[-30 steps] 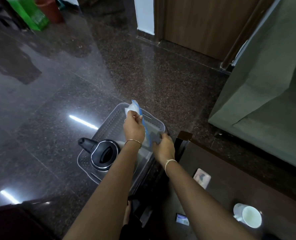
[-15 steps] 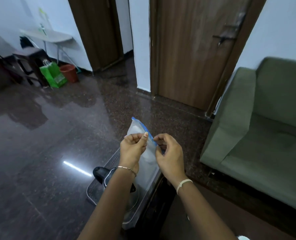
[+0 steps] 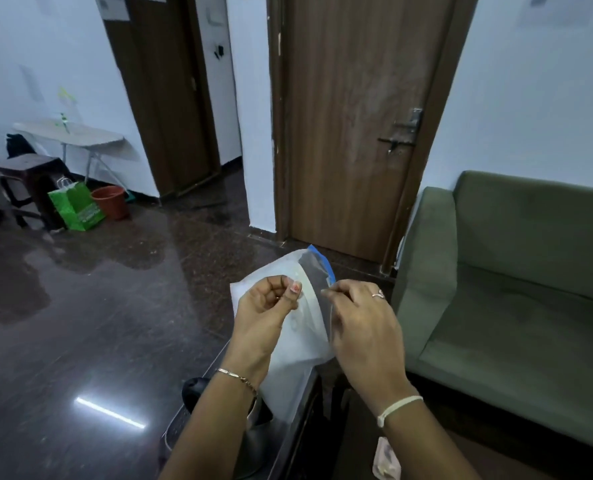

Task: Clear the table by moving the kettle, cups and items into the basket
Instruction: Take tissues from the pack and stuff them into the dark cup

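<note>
Head view: your left hand (image 3: pixel 265 308) and right hand (image 3: pixel 361 318) each pinch one lip of the zip bag (image 3: pixel 300 341) at frame centre, likely to part its blue seal. Below, lower centre, one kettle (image 3: pixel 258 434) sits in one basket (image 3: pixel 174 433); one packet (image 3: pixel 387 459) lies on the tabletop (image 3: pixel 461 455); no cups visible.

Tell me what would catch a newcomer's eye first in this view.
Both hands hold up a clear plastic bag with a blue zip strip at centre, left hand and right hand pinching its top edge. Below them sits the kettle in the basket. A green sofa fills the right.
</note>
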`<act>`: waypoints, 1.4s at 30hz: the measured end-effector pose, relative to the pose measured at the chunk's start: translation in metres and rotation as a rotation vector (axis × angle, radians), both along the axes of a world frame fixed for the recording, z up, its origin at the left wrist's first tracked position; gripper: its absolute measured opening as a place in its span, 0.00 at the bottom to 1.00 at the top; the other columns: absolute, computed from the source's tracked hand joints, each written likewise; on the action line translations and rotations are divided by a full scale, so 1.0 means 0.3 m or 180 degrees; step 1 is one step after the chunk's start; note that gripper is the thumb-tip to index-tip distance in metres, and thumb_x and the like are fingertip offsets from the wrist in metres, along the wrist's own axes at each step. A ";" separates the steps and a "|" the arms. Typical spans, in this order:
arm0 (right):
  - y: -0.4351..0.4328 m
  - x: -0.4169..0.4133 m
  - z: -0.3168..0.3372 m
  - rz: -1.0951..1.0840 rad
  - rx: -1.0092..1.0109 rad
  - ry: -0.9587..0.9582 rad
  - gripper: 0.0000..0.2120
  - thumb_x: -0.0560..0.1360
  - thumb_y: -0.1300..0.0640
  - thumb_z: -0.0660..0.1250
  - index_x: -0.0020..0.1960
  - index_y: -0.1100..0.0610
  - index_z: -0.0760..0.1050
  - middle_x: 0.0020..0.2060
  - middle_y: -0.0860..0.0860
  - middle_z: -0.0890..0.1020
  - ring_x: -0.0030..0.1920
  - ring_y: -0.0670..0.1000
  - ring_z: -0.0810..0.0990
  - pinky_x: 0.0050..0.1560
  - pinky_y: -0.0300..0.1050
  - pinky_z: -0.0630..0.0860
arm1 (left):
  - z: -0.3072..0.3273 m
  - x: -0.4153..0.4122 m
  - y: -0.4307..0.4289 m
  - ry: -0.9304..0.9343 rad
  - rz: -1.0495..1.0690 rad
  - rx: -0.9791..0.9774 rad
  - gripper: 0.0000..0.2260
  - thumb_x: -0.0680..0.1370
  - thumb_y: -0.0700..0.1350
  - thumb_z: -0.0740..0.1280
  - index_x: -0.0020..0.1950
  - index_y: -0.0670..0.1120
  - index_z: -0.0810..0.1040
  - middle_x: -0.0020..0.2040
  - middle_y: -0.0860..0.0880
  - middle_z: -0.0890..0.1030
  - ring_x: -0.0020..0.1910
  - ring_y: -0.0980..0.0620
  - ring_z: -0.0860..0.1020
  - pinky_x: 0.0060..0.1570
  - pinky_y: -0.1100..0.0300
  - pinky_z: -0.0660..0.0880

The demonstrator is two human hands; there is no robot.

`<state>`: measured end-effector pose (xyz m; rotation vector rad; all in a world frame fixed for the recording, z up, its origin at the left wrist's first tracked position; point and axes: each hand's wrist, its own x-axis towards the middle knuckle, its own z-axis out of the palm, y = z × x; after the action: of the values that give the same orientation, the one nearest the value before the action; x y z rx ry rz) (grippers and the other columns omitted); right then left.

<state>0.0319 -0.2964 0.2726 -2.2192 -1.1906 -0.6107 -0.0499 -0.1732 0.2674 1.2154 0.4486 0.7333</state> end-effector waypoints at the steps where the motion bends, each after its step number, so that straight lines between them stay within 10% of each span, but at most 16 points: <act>1: -0.012 -0.020 0.009 0.0023 -0.0098 -0.0097 0.13 0.65 0.66 0.74 0.48 0.57 0.82 0.45 0.50 0.82 0.46 0.53 0.80 0.41 0.46 0.80 | 0.012 -0.001 -0.003 -0.0018 -0.0049 0.0076 0.01 0.75 0.42 0.71 0.43 0.46 0.81 0.37 0.52 0.82 0.37 0.58 0.77 0.43 0.68 0.77; 7: -0.044 -0.085 0.049 -0.0161 -0.0103 0.0769 0.21 0.74 0.65 0.64 0.65 0.54 0.76 0.61 0.49 0.80 0.61 0.50 0.78 0.61 0.41 0.73 | 0.066 -0.005 -0.045 -0.0164 -0.0355 0.0458 0.02 0.75 0.40 0.71 0.44 0.46 0.80 0.37 0.54 0.82 0.39 0.60 0.79 0.42 0.70 0.76; 13: -0.093 -0.075 0.094 -0.0786 -0.0048 0.0958 0.21 0.73 0.56 0.66 0.66 0.52 0.72 0.42 0.52 0.80 0.48 0.54 0.75 0.42 0.45 0.72 | 0.106 -0.024 -0.114 -0.0349 -0.0793 0.0944 0.05 0.75 0.39 0.71 0.43 0.50 0.81 0.40 0.56 0.82 0.42 0.61 0.79 0.46 0.70 0.75; 16: -0.106 -0.061 0.115 -0.0972 -0.0169 0.0910 0.09 0.72 0.59 0.65 0.51 0.58 0.76 0.35 0.51 0.73 0.45 0.57 0.74 0.37 0.43 0.63 | 0.114 -0.025 -0.145 -0.0459 -0.0921 0.1208 0.03 0.75 0.39 0.71 0.44 0.47 0.80 0.41 0.55 0.82 0.44 0.60 0.79 0.48 0.69 0.75; 27: -0.132 -0.040 0.195 -0.1006 -0.0164 0.0820 0.08 0.65 0.71 0.60 0.29 0.61 0.67 0.29 0.52 0.68 0.36 0.52 0.66 0.30 0.44 0.63 | 0.122 0.007 -0.204 -0.0521 -0.1185 0.1606 0.02 0.75 0.43 0.71 0.45 0.49 0.79 0.44 0.51 0.82 0.47 0.55 0.79 0.52 0.65 0.76; 35: -0.135 -0.013 0.147 -0.0768 -0.0134 0.1177 0.08 0.75 0.64 0.56 0.42 0.54 0.60 0.34 0.47 0.70 0.35 0.52 0.72 0.33 0.48 0.68 | 0.108 0.031 -0.174 -0.0456 -0.1157 0.1627 0.07 0.74 0.52 0.71 0.48 0.50 0.81 0.46 0.52 0.83 0.50 0.54 0.80 0.53 0.64 0.76; 42: -0.134 0.054 0.114 -0.0744 0.0443 0.1712 0.04 0.81 0.61 0.56 0.54 0.58 0.68 0.35 0.47 0.74 0.35 0.47 0.74 0.32 0.32 0.68 | 0.039 0.086 -0.110 0.0691 0.0497 0.1200 0.25 0.70 0.56 0.73 0.63 0.58 0.68 0.66 0.56 0.68 0.69 0.51 0.66 0.64 0.55 0.71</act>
<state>0.0480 -0.3366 0.3069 -2.2174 -0.6050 -0.1511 -0.0242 -0.2063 0.2790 1.6370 0.6076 0.8479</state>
